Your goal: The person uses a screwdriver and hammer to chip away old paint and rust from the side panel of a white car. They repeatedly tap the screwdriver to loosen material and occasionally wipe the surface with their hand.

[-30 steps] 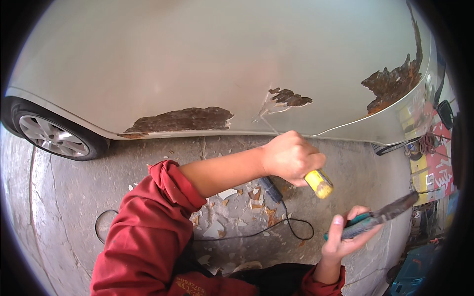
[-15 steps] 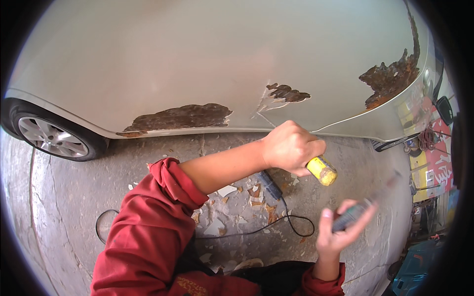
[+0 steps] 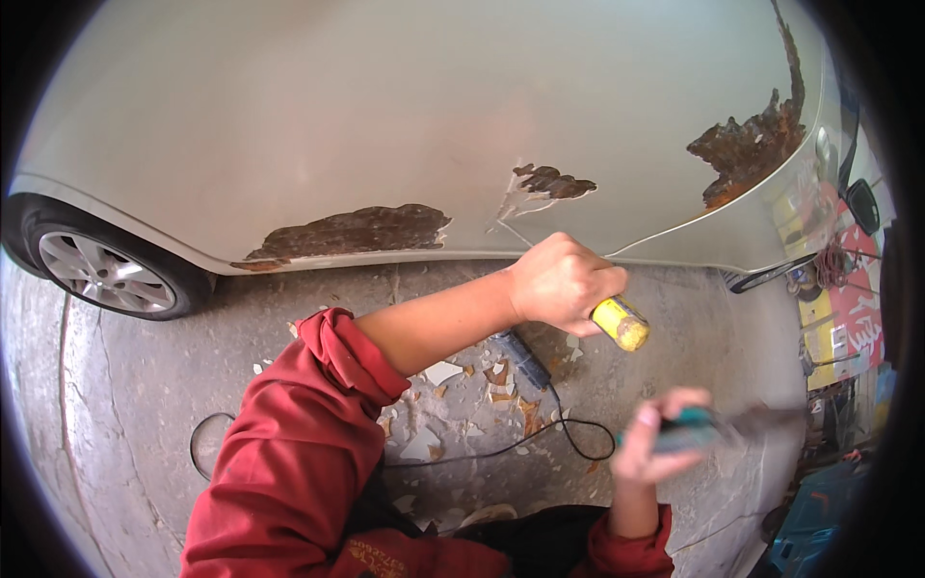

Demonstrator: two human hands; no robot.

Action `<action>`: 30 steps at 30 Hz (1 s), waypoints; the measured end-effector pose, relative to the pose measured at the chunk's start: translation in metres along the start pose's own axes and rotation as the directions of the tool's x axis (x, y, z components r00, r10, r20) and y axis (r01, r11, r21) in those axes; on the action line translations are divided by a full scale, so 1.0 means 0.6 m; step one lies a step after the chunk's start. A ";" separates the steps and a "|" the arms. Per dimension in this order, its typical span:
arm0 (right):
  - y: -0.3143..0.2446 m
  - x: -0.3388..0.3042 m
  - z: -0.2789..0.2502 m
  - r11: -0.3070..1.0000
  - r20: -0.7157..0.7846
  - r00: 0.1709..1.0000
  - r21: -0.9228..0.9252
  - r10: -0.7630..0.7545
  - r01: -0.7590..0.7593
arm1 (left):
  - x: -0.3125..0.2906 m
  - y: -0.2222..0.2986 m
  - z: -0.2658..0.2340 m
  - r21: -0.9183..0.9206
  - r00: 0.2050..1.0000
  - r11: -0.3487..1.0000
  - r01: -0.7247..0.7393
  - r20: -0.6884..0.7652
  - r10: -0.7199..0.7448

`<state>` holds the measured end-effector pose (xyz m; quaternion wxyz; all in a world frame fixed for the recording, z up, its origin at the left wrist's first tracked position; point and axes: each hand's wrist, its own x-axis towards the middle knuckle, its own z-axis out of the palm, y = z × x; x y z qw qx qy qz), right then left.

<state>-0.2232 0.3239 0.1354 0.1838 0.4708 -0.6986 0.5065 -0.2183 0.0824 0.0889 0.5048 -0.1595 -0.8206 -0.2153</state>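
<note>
My left hand (image 3: 567,281) is closed round a yellow-handled tool (image 3: 620,323), its worn handle end sticking out toward the lower right. Most of that tool is hidden by my fist, which is in front of the car's lower side. My right hand (image 3: 660,438), lower and further right, grips a tool with a green and grey handle (image 3: 686,431). Its dark far part points right and is smeared by motion, so its kind does not show. The pale car panel (image 3: 318,116) has ragged brown bare patches, among them a small one (image 3: 556,182) just above my left hand.
A grey corded power tool (image 3: 520,359) lies on the concrete floor among white and rusty flakes (image 3: 421,445). Its black cable (image 3: 482,457) loops across the floor. A car wheel (image 3: 101,270) is at left. A blue-green case (image 3: 814,520) stands at lower right.
My right hand has turned its tool from pointing up and right to nearly level, pointing right. My left hand keeps its hold; the view has shifted slightly.
</note>
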 end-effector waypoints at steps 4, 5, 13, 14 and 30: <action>0.020 0.007 0.019 0.957 0.353 0.932 -0.289 0.081 0.027 | -0.023 -0.011 0.003 0.006 0.996 0.998 0.060 0.060 -0.061; 0.020 0.004 0.014 0.958 0.362 0.923 -0.286 0.132 -0.024 | -0.030 -0.011 0.004 0.012 0.990 0.995 0.098 0.097 -0.098; 0.014 0.003 -0.021 1.000 0.003 1.000 -0.003 -0.009 0.009 | -0.002 0.007 0.006 -0.056 0.997 0.997 -0.056 0.058 0.059; 0.014 0.000 -0.022 0.999 0.018 0.999 0.011 0.041 -0.042 | 0.003 0.013 0.005 -0.060 0.996 0.996 -0.064 0.059 0.068; 0.047 -0.052 0.004 0.987 0.015 0.992 0.095 0.127 -0.128 | 0.017 0.011 -0.005 0.025 0.997 0.999 0.023 0.070 -0.024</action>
